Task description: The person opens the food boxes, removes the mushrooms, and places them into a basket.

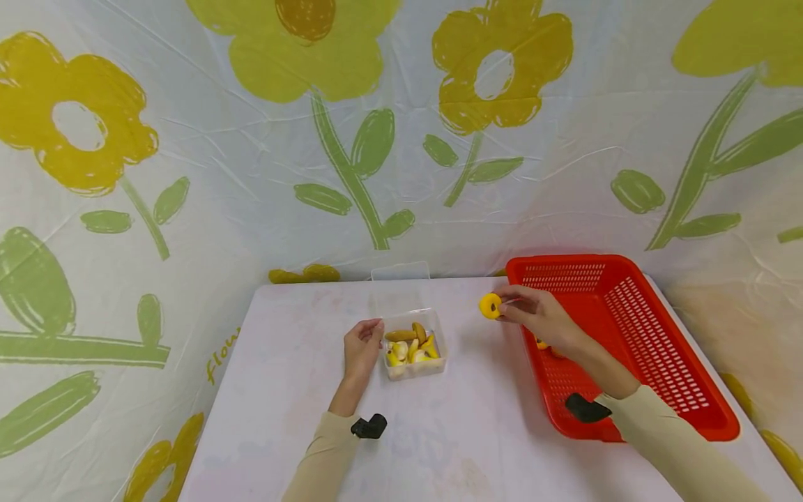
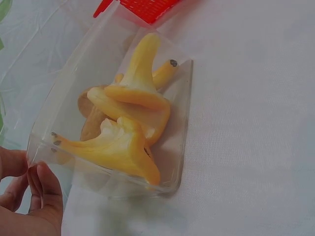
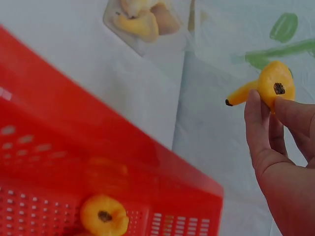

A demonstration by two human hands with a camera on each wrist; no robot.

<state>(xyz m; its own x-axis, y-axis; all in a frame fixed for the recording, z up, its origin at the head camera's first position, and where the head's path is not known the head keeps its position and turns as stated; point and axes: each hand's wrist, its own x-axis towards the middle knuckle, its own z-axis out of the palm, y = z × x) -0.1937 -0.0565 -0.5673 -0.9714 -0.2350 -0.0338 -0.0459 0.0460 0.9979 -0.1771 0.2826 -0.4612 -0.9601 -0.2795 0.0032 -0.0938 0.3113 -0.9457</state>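
Observation:
In the head view, a clear plastic box (image 1: 415, 372) stands on the table, holding several yellow and brown toy mushrooms (image 2: 123, 150). My left hand (image 1: 362, 348) pinches the box's left rim between thumb and fingers; the left wrist view shows this at one corner. To the right of the box and above the table, my right hand (image 1: 544, 317) holds a yellow toy mushroom (image 3: 276, 87). Its rounded cap bears a dark spot, and its stem tip is dark. The thumb and fingertips cover part of the cap.
A red plastic basket (image 1: 611, 279) with slotted walls stands on the right, beneath my right forearm. At its left side lies another yellow mushroom (image 3: 104, 215). The box's clear lid (image 1: 400, 270) stands raised behind it, near the flower-patterned cloth (image 1: 251, 139).

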